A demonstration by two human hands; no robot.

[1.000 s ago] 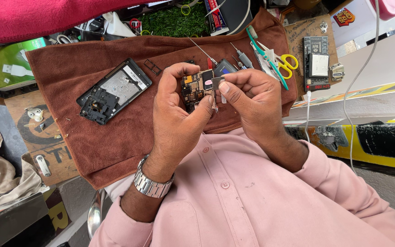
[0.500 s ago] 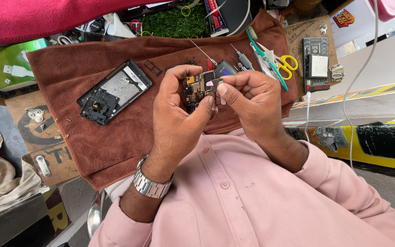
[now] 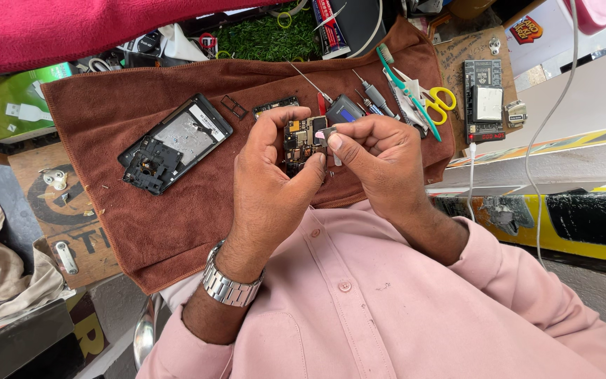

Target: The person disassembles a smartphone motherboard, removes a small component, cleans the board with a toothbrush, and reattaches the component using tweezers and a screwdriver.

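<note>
Gripping the circuit board (image 3: 301, 144) upright, the left hand (image 3: 269, 189) closes around it while the right hand (image 3: 380, 165) pinches a small metal piece (image 3: 329, 133) against its right edge.

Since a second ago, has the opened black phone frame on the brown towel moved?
No. The opened black phone frame lies at the same spot and angle on the brown towel, left of both hands.

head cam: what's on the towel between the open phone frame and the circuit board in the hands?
Head view: between the phone frame and the circuit board lie a small black tray frame and bare brown towel; the left hand holds the board.
</note>
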